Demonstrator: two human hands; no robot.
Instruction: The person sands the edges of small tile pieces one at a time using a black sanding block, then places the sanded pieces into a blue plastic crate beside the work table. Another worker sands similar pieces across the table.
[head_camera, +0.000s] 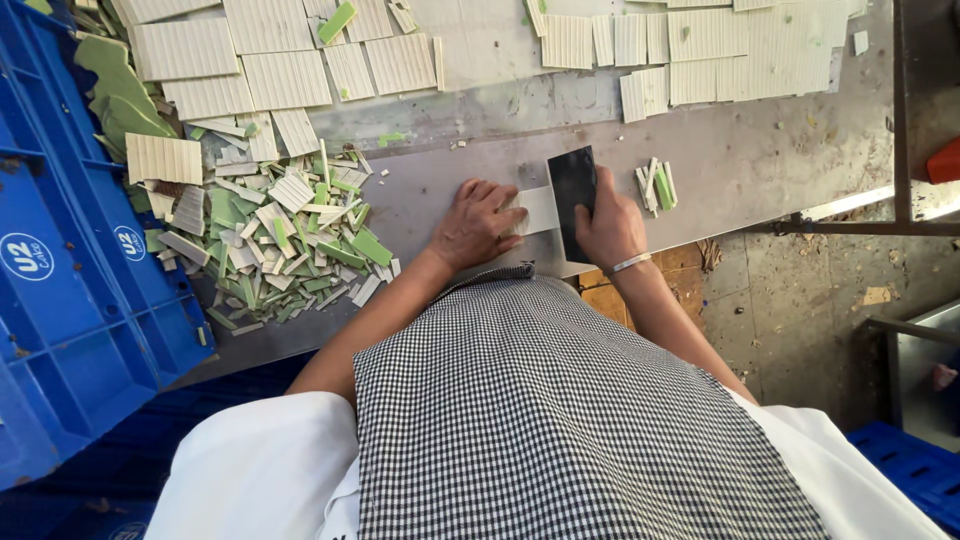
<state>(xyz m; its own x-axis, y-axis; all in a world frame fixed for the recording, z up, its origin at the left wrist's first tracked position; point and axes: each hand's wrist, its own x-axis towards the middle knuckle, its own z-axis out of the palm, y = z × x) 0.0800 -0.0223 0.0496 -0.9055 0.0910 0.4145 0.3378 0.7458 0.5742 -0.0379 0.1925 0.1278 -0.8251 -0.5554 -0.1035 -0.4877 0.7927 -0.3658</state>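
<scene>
**hands at the bench: tile strip under a black block**

item one: left hand (478, 222), palm down, fingers spread and pressed flat on a pale tile strip (538, 210) lying on the grey metal bench (740, 160); not curled round it, only bearing on its left end; the strip runs out from under the fingertips towards the right

item two: right hand (608, 225), closed round the right edge of a flat black rectangular block (572, 195); thumb side hidden behind the block; a pale bangle (631, 263) on the wrist; the block stands across the right end of the tile strip, touching it, so the strip lies between the two hands

item three: small cluster of cut slivers (656, 186), white and green, just beside the right hand on its far side

item four: heap of broken offcuts (285, 240), green and cream, to the left of the left hand, apart from it

item five: ribbed cream tiles (280, 75), backs up, laid in rows beyond the heap; a further batch of ribbed tiles (700, 50) at the far right of the bench

item six: blue plastic crate (70, 300) at the left bench edge

item seven: checked apron (540, 420) over a white garment, near the bottom of the view
</scene>
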